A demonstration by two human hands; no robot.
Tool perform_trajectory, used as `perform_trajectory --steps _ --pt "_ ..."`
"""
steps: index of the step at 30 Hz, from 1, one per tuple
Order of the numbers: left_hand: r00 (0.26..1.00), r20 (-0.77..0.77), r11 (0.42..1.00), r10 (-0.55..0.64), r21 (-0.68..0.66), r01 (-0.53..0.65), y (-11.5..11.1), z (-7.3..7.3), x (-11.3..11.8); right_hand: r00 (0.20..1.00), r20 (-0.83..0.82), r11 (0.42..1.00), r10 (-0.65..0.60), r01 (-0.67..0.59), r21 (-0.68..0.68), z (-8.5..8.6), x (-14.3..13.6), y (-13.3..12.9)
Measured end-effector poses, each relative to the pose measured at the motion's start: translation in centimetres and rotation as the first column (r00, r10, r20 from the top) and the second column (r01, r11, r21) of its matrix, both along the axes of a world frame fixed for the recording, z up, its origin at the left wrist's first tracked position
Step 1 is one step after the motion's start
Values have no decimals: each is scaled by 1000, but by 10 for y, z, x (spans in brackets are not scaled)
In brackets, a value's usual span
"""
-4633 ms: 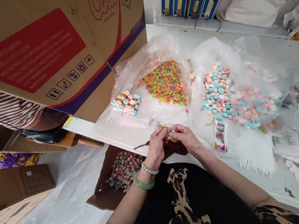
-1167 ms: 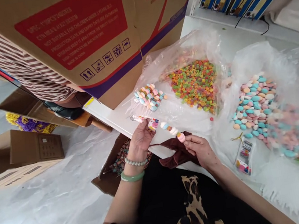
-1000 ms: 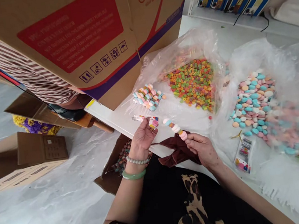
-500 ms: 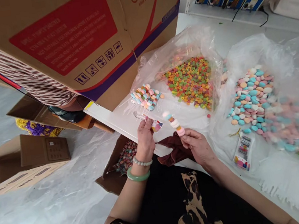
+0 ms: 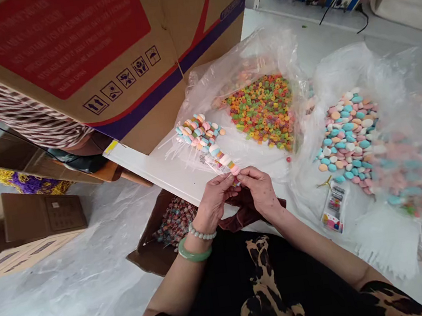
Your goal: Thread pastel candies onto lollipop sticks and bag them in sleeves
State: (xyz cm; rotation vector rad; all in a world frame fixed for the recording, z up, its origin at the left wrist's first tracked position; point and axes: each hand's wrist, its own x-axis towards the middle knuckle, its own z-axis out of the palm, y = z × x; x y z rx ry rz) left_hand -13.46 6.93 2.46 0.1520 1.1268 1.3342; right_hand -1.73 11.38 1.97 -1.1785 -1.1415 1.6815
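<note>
My left hand [image 5: 216, 197] and my right hand [image 5: 258, 189] meet at the table's front edge, fingers pinched together. Between them a candy stick [image 5: 222, 157] of pastel and coloured pieces points up and away, its lower end at my right fingertips. My left fingers pinch a small printed clear packet [image 5: 235, 190], mostly hidden by the hands. Just beyond lies a pile of threaded candy sticks [image 5: 198, 130], their white stick ends showing. A brown cloth [image 5: 239, 218] rests beneath my hands.
Clear bags hold ring candies [image 5: 263, 111] and pastel candies [image 5: 348, 131]. Printed packets [image 5: 333, 206] and white sticks [image 5: 390, 245] lie to the right. A large carton [image 5: 113, 51] stands at left; below the edge, a box [image 5: 149, 250] holds finished-looking candy sticks [image 5: 175, 220].
My right hand has moved left with the candy stick and met my left hand, which holds the printed packet. The view has shifted slightly.
</note>
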Motion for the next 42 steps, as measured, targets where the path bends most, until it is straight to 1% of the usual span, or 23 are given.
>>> perform_trajectory --steps 2,5,8,10,12,16,18,19,22,24,26,30,35,37,38,40,42 --pt "996 2 996 86 -3 -86 3 -4 3 1000 -15 1000 8 -9 -25 3 0 0" --pt "974 -16 974 226 20 -226 8 -9 9 997 -73 995 39 -46 -91 10 -2 0" --pt "956 29 954 291 68 -293 10 -13 15 987 -147 984 62 -85 -159 14 -4 2" --pt "958 67 957 278 68 -282 10 -14 17 985 -170 981 40 -71 -179 15 -5 4" --pt "971 90 972 224 56 -229 10 -14 16 987 -161 982 18 -47 -183 14 -4 9" --pt "984 134 993 114 22 -118 10 -14 6 994 -99 976 56 -75 -204 12 -1 19" --pt "983 153 995 102 -9 -102 11 -15 1 991 -107 972 76 -98 -215 12 0 22" --pt "979 165 993 118 -28 -115 12 -16 0 990 -118 972 77 -101 -212 11 1 22" --pt "944 231 970 235 -113 -213 14 -18 -5 994 -101 989 52 -65 -129 11 9 23" --pt "915 300 958 270 -178 -224 14 -19 -9 998 -43 998 41 -43 -35 10 21 20" --pt "896 355 958 265 -204 -202 14 -19 -15 998 11 998 58 -58 36 9 35 15" --pt "875 406 962 264 -175 -209 13 -15 -24 990 88 984 110 -121 130 4 58 -1" --pt "851 467 971 240 -123 -206 12 -8 -24 969 220 962 109 -158 223 3 59 -12" --pt "852 467 971 238 -117 -207 11 -6 -24 947 309 935 88 -185 302 4 58 -12" --pt "852 461 969 247 -116 -218 10 -6 -24 928 365 910 68 -208 360 4 57 -11" --pt "854 442 961 274 -109 -253 9 -6 -25 882 471 833 13 -270 483 4 59 -11" --pt "867 398 953 300 -77 -294 7 -8 -26 843 537 745 -37 -335 577 4 61 -10"
